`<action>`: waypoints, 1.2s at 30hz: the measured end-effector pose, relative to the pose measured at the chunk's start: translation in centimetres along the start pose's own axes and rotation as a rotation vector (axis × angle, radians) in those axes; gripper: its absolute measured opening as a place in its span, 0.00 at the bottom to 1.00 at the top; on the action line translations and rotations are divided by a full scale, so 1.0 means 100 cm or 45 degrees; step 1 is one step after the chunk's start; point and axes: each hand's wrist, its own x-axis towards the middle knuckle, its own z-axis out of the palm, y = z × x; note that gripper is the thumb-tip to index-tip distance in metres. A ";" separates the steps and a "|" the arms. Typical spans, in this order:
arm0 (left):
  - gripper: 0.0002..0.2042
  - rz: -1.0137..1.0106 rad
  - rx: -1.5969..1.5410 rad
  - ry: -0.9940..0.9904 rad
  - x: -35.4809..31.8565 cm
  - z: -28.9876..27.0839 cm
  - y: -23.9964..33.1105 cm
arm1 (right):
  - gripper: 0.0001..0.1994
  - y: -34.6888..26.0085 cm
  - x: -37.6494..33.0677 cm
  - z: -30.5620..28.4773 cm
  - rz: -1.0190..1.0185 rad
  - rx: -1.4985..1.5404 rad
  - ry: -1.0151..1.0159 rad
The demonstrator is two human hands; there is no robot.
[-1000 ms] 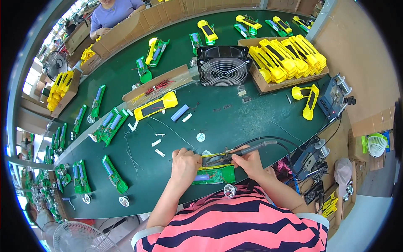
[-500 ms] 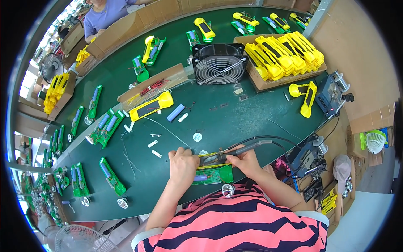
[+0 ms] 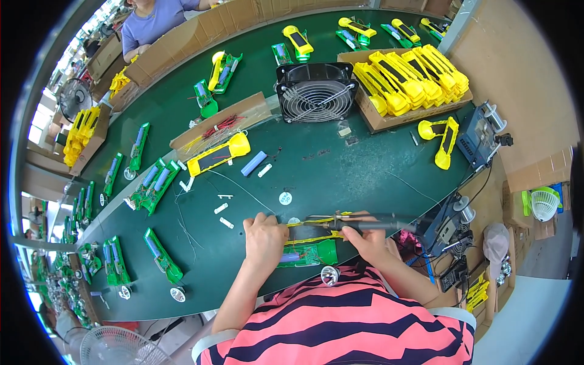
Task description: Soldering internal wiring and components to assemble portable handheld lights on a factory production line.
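Observation:
Near the table's front edge, my left hand (image 3: 265,238) is closed on the left end of a yellow casing with a dark panel (image 3: 307,232). My right hand (image 3: 368,238) has its fingers wrapped round a black-handled soldering iron (image 3: 380,225) at the casing's right end; the iron's cord side is smeared by motion. Its tip is hard to make out. Just below the casing lies a green lamp housing (image 3: 319,252) with a blue battery cell (image 3: 289,258) in it. A round silver reflector (image 3: 330,276) rests beside the housing, close to my striped shirt.
A fan (image 3: 317,94) stands at the back, beside a carton of yellow casings (image 3: 372,123). Soldering stations (image 3: 474,143) sit at the right edge. Green housings (image 3: 163,255) lie to the left. Loose wires, a blue cell (image 3: 253,163) and small white parts (image 3: 226,223) lie mid-table.
The soldering iron has swung: its handle, slanting up to the right before, now lies nearly level. My right hand has shifted slightly right. My left hand stays on the casing.

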 end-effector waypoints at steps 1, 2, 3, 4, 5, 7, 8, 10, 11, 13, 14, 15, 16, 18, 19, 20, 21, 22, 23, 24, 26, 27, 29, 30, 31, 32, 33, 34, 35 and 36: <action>0.02 0.001 0.001 0.001 0.000 0.000 0.000 | 0.09 -0.007 0.000 -0.006 -0.002 0.000 0.001; 0.02 -0.009 -0.005 0.005 -0.001 0.001 -0.002 | 0.10 -0.027 0.004 -0.010 -0.063 -0.320 -0.159; 0.02 -0.013 -0.009 0.009 -0.001 0.000 -0.002 | 0.10 -0.040 0.006 -0.015 -0.127 -0.641 -0.313; 0.02 -0.012 -0.010 0.010 -0.002 0.000 -0.002 | 0.12 -0.037 0.002 -0.019 -0.013 -0.590 -0.337; 0.02 -0.009 -0.009 0.021 -0.002 0.001 -0.002 | 0.12 -0.033 0.001 -0.020 -0.015 -0.594 -0.331; 0.02 -0.001 -0.009 0.034 -0.001 0.001 0.000 | 0.14 -0.025 0.001 -0.023 -0.454 -0.805 -0.167; 0.02 -0.003 -0.008 0.026 0.000 0.000 0.000 | 0.17 -0.021 0.002 -0.028 -0.388 -0.806 -0.222; 0.02 -0.003 -0.006 0.019 -0.001 0.001 -0.001 | 0.19 -0.023 0.004 -0.030 -0.351 -0.868 -0.276; 0.02 0.002 0.005 0.052 0.000 0.001 -0.001 | 0.27 -0.019 0.003 -0.034 -0.350 -0.889 -0.342; 0.02 0.010 0.017 0.086 -0.001 0.001 -0.001 | 0.28 -0.020 0.003 -0.035 -0.302 -0.893 -0.382; 0.02 -0.002 0.003 0.049 -0.001 0.000 -0.001 | 0.29 -0.020 0.004 -0.035 -0.253 -0.894 -0.427; 0.02 -0.014 -0.011 0.013 -0.001 -0.001 0.000 | 0.29 -0.020 0.004 -0.035 -0.255 -0.894 -0.424; 0.02 -0.012 -0.009 0.014 -0.001 -0.002 0.001 | 0.29 -0.022 0.004 -0.033 -0.210 -0.865 -0.445; 0.03 -0.020 -0.015 0.009 0.000 -0.003 0.001 | 0.28 -0.021 0.004 -0.033 -0.165 -0.837 -0.464; 0.03 -0.017 -0.014 0.009 0.000 -0.002 0.001 | 0.28 -0.020 0.004 -0.034 -0.134 -0.857 -0.464; 0.03 -0.015 -0.005 0.010 0.000 -0.001 0.001 | 0.27 -0.020 0.004 -0.034 -0.103 -0.876 -0.466; 0.03 -0.012 0.004 0.010 0.000 0.000 0.001 | 0.27 -0.020 0.004 -0.033 -0.104 -0.875 -0.464; 0.03 -0.010 0.005 0.010 0.000 0.000 0.000 | 0.27 -0.021 0.006 -0.033 -0.103 -0.873 -0.457; 0.03 -0.010 0.000 0.022 0.000 0.000 0.000 | 0.27 -0.023 0.007 -0.032 -0.103 -0.869 -0.452; 0.03 -0.010 -0.006 0.034 -0.001 -0.001 0.000 | 0.27 -0.024 0.007 -0.031 -0.104 -0.868 -0.452; 0.03 -0.014 -0.004 0.032 -0.001 -0.001 0.000 | 0.24 -0.025 0.008 -0.030 -0.102 -0.849 -0.437; 0.03 -0.018 -0.004 0.031 -0.001 -0.001 0.000 | 0.24 -0.025 0.008 -0.030 -0.102 -0.850 -0.437; 0.02 -0.014 -0.001 0.028 -0.001 0.000 -0.001 | 0.25 -0.024 0.008 -0.031 -0.107 -0.870 -0.435; 0.02 -0.012 0.002 0.024 -0.001 0.000 -0.001 | 0.25 -0.023 0.007 -0.031 -0.106 -0.870 -0.433; 0.02 -0.010 0.002 0.024 0.000 -0.001 -0.002 | 0.25 -0.021 0.007 -0.031 -0.112 -0.839 -0.415; 0.02 -0.011 -0.058 0.007 -0.001 -0.002 -0.003 | 0.25 -0.020 0.006 -0.031 -0.119 -0.807 -0.398; 0.03 -0.013 -0.117 -0.009 -0.001 -0.004 -0.005 | 0.25 -0.020 0.006 -0.031 -0.120 -0.806 -0.398; 0.03 -0.014 -0.116 -0.009 -0.001 -0.006 -0.007 | 0.26 -0.021 0.007 -0.031 -0.122 -0.814 -0.411; 0.03 -0.019 -0.234 -0.044 0.000 -0.009 -0.010 | 0.26 -0.021 0.007 -0.031 -0.122 -0.823 -0.421; 0.03 -0.024 -0.351 -0.078 0.000 -0.013 -0.013 | 0.26 -0.022 0.007 -0.031 -0.121 -0.824 -0.419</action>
